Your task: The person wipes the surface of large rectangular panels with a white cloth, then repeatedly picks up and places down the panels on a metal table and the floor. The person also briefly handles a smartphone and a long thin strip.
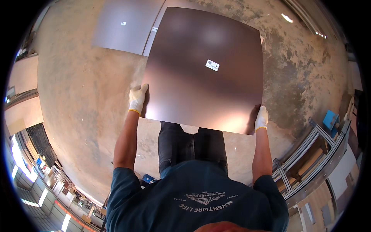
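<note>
Between my hands is a large square panel (193, 89), dark brown and glossy, with a small white label (212, 65) on its face. My left hand (137, 98), in a white knit glove with a yellow cuff, grips the panel's left edge near its lower corner. On the opposite edge, my right hand (262, 118) wears a matching glove and is closed round the side close to the lower right corner. The fingers of both hands are partly hidden behind the panel. Its near edge hangs in front of my legs.
Flat on the concrete floor (85, 85) beyond lies another labelled sheet (123, 23), with one more beside it, partly covered by the held panel. To the right stands a metal-framed rack or cart (301, 154), near a blue object (331, 120). Boards (24, 112) line the far left.
</note>
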A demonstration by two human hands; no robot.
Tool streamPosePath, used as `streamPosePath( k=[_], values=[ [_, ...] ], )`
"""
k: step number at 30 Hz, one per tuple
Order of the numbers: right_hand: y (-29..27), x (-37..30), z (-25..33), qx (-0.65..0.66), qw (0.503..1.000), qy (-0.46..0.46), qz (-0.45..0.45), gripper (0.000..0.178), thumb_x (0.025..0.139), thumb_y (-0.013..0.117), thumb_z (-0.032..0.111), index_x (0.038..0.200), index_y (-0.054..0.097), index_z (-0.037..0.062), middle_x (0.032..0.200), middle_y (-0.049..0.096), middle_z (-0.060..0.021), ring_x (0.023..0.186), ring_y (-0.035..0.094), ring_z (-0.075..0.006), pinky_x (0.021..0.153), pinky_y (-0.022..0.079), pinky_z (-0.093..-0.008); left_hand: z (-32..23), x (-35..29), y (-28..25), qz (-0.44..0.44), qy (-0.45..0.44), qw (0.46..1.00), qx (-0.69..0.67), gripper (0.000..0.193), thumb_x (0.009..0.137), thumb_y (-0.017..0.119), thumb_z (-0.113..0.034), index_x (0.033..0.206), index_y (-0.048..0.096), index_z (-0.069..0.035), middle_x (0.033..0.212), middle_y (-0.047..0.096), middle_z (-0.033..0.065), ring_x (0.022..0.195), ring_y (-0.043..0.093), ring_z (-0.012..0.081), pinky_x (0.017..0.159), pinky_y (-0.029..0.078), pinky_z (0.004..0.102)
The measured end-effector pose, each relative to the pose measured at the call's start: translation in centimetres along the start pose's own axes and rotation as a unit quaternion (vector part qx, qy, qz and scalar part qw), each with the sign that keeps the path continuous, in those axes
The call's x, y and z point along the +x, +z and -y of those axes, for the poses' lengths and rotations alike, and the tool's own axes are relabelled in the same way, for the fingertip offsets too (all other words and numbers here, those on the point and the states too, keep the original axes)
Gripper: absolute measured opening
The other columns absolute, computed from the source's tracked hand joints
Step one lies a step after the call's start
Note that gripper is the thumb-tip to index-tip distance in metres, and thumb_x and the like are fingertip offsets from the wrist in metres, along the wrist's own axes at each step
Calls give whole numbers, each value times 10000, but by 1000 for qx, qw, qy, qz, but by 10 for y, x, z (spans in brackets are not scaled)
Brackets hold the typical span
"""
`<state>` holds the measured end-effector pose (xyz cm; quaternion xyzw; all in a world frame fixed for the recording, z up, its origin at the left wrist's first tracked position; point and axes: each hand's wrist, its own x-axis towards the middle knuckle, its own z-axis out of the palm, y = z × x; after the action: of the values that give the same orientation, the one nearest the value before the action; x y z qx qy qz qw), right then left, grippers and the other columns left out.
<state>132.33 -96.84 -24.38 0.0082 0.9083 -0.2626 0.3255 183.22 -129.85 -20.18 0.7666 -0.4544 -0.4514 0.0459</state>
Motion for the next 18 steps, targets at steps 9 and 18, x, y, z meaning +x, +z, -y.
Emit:
streamPosePath(
  k=[9,18],
  values=[
    [119,59,14,-65,994,71,-43,595,888,498,470,1108,680,-52,1134,680,-252,1088,628,-368,934,452,-420,-3,153,62,4,3,999,-48,342,859,692,-277,721,637,31,631,519,-12,567,437,89,504,368,322],
    [214,105,-63,32,997,68,-25,381,907,491,324,855,723,26,890,725,-124,870,644,-221,841,477,-362,24,243,121,30,1,997,73,422,907,640,-378,925,683,41,789,595,4,754,513,114,708,447,306]
  ],
)
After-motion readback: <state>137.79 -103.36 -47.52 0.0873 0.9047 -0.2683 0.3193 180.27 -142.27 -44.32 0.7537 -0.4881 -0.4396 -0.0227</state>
